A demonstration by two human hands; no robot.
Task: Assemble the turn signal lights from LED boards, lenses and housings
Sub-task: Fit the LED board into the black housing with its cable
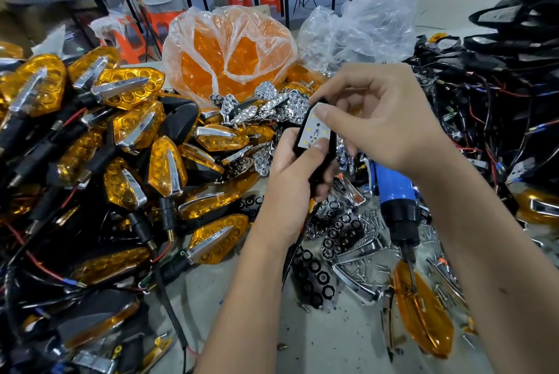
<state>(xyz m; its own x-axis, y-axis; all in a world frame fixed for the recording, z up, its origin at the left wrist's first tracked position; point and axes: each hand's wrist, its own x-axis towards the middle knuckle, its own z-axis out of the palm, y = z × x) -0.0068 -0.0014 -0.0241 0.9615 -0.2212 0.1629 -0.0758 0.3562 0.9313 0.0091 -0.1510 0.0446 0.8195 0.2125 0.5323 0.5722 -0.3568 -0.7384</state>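
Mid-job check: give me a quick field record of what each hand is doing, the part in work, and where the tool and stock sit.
left hand: grips black housing from below
right hand: fingers press on LED board
LED board: white, lying in the housing's open face
lens on this unit: none yet
electric screwdriver: blue, lying on table, unheld
finished lights: piled left
bagged amber lenses: behind centre

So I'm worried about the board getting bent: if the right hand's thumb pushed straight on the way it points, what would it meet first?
Probably the white LED board: the right hand already has its thumb tip at the board's upper edge, and the board sits in the black housing that the left hand holds. Contact itself is hard to judge.
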